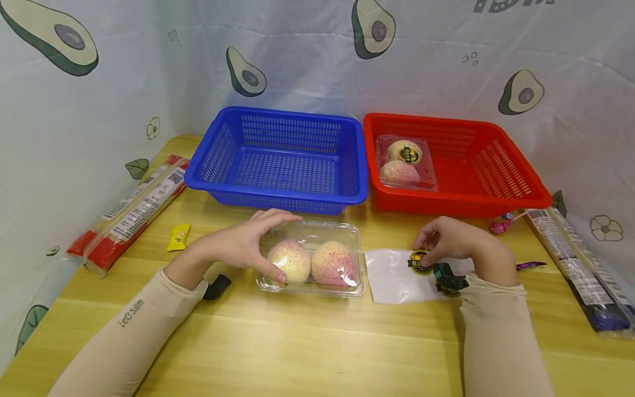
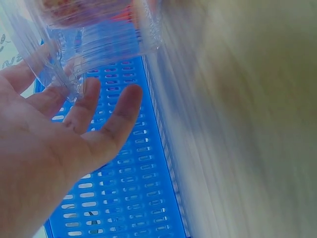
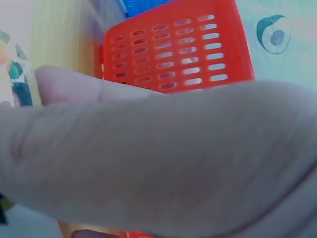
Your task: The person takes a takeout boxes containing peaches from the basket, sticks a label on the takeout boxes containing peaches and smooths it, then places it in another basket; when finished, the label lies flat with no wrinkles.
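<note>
Backdrop: pale grey-white sheet (image 1: 307,55), lightly creased, hung behind and to the left of the desk (image 1: 307,353); vertical bend near the desk's far left corner. Printed motifs: halved avocados (image 1: 373,27), leaves (image 1: 137,168), outlined flowers (image 1: 606,227), small circles. Grey lettering (image 1: 513,5) cut off at top edge, head view. Desk surface: yellowish wood grain, soft pale sheen toward the front. Right wrist view: sheet reads greenish, one avocado visible.

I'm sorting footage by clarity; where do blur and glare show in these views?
Head: mostly sharp, with glints on the clear plastic box and sheen on the tabletop; left wrist: the tabletop smears into streaks, the blue basket crisper; right wrist: hazy, the right hand soft, the red basket clearer.
</note>
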Demonstrator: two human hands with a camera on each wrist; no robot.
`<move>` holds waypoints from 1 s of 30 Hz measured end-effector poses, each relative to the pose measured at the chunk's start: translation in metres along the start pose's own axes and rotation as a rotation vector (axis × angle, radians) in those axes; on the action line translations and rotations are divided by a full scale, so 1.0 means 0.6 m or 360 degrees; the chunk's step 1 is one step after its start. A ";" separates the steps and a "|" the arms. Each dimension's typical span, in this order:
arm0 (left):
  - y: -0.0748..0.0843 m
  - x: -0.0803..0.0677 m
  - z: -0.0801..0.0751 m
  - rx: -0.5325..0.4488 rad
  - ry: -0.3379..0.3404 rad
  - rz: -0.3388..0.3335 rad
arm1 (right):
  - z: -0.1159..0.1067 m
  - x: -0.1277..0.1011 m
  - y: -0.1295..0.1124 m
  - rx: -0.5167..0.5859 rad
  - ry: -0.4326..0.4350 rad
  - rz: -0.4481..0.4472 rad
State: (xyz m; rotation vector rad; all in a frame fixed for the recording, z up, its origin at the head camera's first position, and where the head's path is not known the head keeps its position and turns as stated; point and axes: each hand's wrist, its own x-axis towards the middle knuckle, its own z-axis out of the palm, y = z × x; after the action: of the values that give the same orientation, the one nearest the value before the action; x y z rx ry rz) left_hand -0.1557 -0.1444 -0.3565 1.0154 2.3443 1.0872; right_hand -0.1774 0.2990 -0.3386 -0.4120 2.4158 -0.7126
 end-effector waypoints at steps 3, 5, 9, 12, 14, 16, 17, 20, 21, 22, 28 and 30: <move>-0.001 0.001 0.001 -0.0002 0.0000 -0.0009 | 0.000 0.000 -0.003 -0.0024 0.0032 0.0005; -0.001 0.001 0.002 -0.0004 0.0001 -0.0011 | -0.001 -0.001 -0.006 -0.0037 0.0050 0.0016; -0.001 0.001 0.002 -0.0016 0.0003 -0.0019 | -0.006 -0.010 -0.013 -0.0058 0.0053 0.0026; -0.002 0.002 0.002 -0.0018 0.0002 -0.0020 | -0.014 -0.024 -0.023 -0.0075 0.0066 0.0014; -0.002 0.002 0.002 -0.0016 0.0001 -0.0021 | -0.019 -0.035 -0.035 -0.0075 0.0099 -0.0021; -0.002 0.002 0.002 -0.0013 0.0002 -0.0019 | -0.021 -0.044 -0.053 -0.0069 0.0161 -0.0114; -0.002 0.002 0.002 -0.0015 0.0001 -0.0020 | -0.020 -0.047 -0.065 -0.0053 0.0196 -0.0173; -0.001 0.004 0.003 -0.0017 0.0002 -0.0010 | -0.010 -0.054 -0.109 0.0024 0.0273 -0.0400; -0.001 0.004 0.003 -0.0015 0.0002 -0.0006 | -0.005 -0.054 -0.124 0.0047 0.0293 -0.0487; -0.001 0.004 0.004 -0.0016 0.0000 -0.0005 | 0.001 -0.054 -0.140 0.0072 0.0309 -0.0555; -0.005 0.005 0.004 -0.0035 -0.0017 -0.0006 | 0.043 -0.018 -0.227 0.0079 0.0396 -0.0811; -0.005 0.004 0.004 -0.0042 -0.0015 -0.0003 | 0.055 0.004 -0.251 0.0059 0.0385 -0.0860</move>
State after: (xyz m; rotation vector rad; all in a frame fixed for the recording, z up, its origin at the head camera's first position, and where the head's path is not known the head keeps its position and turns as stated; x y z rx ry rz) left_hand -0.1573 -0.1426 -0.3608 1.0064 2.3166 1.1075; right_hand -0.1404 0.1629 -0.2762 -1.0383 2.5248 -1.0864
